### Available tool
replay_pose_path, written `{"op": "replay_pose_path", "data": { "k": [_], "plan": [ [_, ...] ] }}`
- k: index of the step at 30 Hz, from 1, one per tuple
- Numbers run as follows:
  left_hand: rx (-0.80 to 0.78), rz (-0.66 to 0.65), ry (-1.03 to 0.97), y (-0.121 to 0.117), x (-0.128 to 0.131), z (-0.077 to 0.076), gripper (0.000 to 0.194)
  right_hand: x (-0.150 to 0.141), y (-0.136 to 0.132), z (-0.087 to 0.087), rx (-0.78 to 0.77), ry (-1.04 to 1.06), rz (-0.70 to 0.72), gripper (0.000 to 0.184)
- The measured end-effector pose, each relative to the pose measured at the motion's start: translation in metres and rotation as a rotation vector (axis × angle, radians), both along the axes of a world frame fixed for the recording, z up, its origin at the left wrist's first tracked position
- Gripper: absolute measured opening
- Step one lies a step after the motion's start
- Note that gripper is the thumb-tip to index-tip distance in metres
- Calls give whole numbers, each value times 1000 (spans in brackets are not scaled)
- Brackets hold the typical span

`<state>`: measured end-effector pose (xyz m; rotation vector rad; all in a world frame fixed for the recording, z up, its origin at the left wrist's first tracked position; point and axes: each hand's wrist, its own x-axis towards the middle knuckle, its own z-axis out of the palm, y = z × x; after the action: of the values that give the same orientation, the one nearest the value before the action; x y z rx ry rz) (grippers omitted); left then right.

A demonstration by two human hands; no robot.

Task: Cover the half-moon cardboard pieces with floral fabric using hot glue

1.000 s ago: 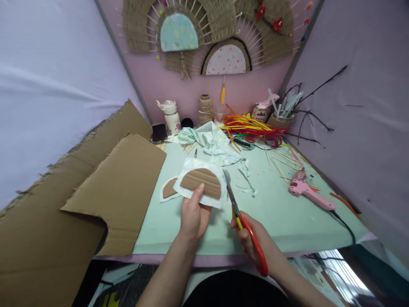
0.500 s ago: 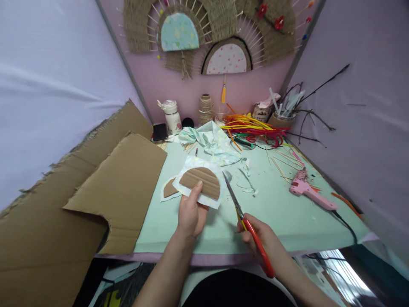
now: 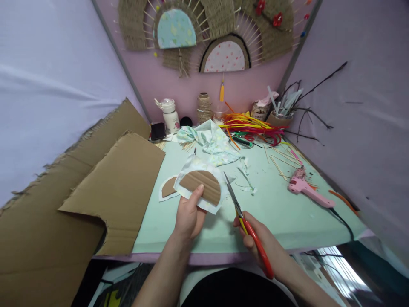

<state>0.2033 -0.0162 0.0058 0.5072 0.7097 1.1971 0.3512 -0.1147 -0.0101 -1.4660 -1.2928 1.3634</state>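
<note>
My left hand (image 3: 191, 213) pinches a cardboard half-circle (image 3: 204, 182) backed by a larger piece of pale fabric (image 3: 185, 168), whose margin shows all round the cardboard. The thumb lies on top near the straight edge; the other fingers are hidden beneath. In my right hand (image 3: 255, 236) is a pair of scissors (image 3: 234, 198) with red and yellow handles. Their blades look closed and point up and away, just right of the fabric's edge. On the table behind the held piece lies a second cardboard half-circle (image 3: 169, 187) with a pale fabric border, partly covered.
Large cardboard sheets (image 3: 128, 183) cover the left side. Crumpled floral fabric (image 3: 211, 143) and fabric scraps (image 3: 247, 177) lie beyond my hands. A pink glue gun (image 3: 308, 189) with a cord rests at right. Behind are a white bottle (image 3: 170, 116), twine (image 3: 203, 108) and coloured pipe cleaners (image 3: 252, 125).
The held half-circle has tilted slightly, its right corner dropping a little. The scissors have moved barely left with my right hand. The whole view has shifted slightly.
</note>
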Motion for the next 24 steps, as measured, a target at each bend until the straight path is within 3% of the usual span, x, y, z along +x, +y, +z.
{"op": "replay_pose_path", "data": {
  "k": [6, 15, 24],
  "plan": [
    [6, -21, 16, -2, 0, -2, 51, 1, -1, -6, 0, 41, 27, 22],
    [-5, -59, 39, -3, -2, -3, 50, 0, 0, 6, -50, 13, -4, 29],
    [-16, -41, 55, 0, -8, -2, 47, 2, 2, -1, -145, 12, -59, 10]
  ]
}}
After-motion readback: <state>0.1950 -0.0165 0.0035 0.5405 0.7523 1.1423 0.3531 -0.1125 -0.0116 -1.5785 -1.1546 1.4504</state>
